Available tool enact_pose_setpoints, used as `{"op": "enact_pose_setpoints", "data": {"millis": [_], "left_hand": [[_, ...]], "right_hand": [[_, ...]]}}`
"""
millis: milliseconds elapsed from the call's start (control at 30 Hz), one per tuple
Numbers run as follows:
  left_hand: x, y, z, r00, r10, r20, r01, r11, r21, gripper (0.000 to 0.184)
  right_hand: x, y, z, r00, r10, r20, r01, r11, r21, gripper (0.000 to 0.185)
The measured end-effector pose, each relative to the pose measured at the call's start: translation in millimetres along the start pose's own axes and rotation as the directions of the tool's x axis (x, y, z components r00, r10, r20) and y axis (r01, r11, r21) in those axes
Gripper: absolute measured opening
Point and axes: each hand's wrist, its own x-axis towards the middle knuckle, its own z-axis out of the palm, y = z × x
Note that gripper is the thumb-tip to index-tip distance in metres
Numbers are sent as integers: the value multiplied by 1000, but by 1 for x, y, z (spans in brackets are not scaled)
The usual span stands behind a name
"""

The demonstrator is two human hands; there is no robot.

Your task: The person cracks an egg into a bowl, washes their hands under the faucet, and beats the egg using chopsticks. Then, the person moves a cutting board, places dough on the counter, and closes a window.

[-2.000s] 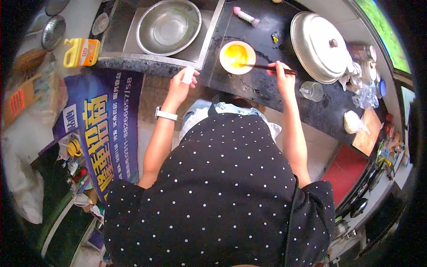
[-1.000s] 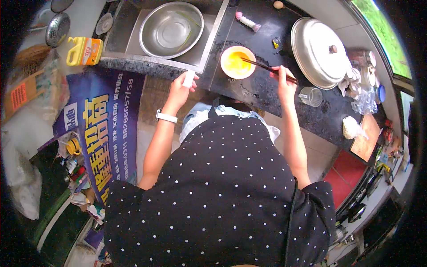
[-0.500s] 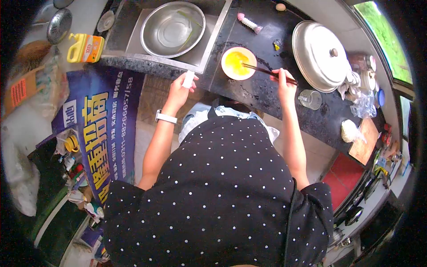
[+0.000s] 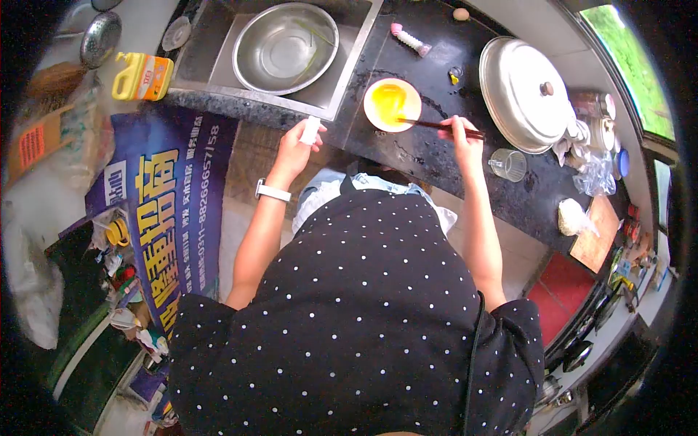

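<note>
1. Head view: holding dark chopsticks [image 4: 429, 124] in the right hand [image 4: 462, 134], just right of the bowl [image 4: 412, 102], with a narrow grip around the shafts.
2. Resting the chopstick tips in the yellow liquid [image 4: 389, 97] inside the bowl; seeing that bowl standing on the dark counter [image 4: 443, 51].
3. Pinching a small white object [image 4: 309, 131] in the left hand [image 4: 293, 144], left of the bowl and nearer the body, with a narrow grip.
4. Seeing the sink [image 4: 342, 75] left of the bowl, with a metal basin [image 4: 280, 52] inside holding green strands [image 4: 313, 58].
5. Seeing a pink-and-white tube [image 4: 410, 40] just beyond the bowl, and an egg [image 4: 460, 14] farther off.
6. Seeing a large metal lid [image 4: 518, 94] right of the bowl, plus a clear glass [image 4: 507, 165] right and nearer the body.
</note>
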Motion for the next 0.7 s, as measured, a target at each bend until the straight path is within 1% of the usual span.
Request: {"op": "enact_pose_setpoints", "data": {"millis": [100,133,200,233,267,300,367,400,500,533,633,667,700], "left_hand": [[-1,2,1,1000,-17,12,16,1000,12,34],[-1,2,1,1000,-31,8,31,1000,-2,31],[-1,6,-3,998,-63,-6,62,998,-20,24],[-2,5,-4,998,-62,-2,62,998,-5,24],[-1,3,-5,998,-59,3,59,998,10,24],[0,1,-4,998,-56,8,55,998,23,24],[1,-4,-2,998,-56,-5,56,998,-10,23],[1,-6,-2,998,-55,-13,55,998,-24,23],[1,-9,0,1000,-5,17,5,999,36,31],[2,-9,0,999,-36,11,35,999,27,30],[2,-9,0,1000,-19,-4,19,999,37,29],[3,-9,-1,1000,-21,-3,21,998,57,29],[3,-8,-2,1000,-23,2,22,997,76,28]], "right_hand": [[-3,-11,7,996,-88,-30,87,996,-30,29],[2,5,3,984,-108,-145,104,994,-30,29],[1,2,2,999,-44,-26,44,999,19,29],[0,1,2,999,-12,32,11,999,40,29],[-1,-1,3,997,-76,-4,76,997,14,29],[-1,0,2,996,-73,-42,73,997,5,29],[1,2,2,991,-65,-113,64,998,-11,28],[-1,0,0,1000,-4,-29,4,1000,-19,28],[-6,-8,5,1000,6,3,-6,996,93,28],[-4,-4,3,995,-67,-78,67,998,1,26],[0,11,-8,1000,9,-15,-9,1000,8,25],[-2,5,-5,998,35,59,-39,997,68,24],[-1,5,-1,1000,-9,22,7,997,72,24]]}}
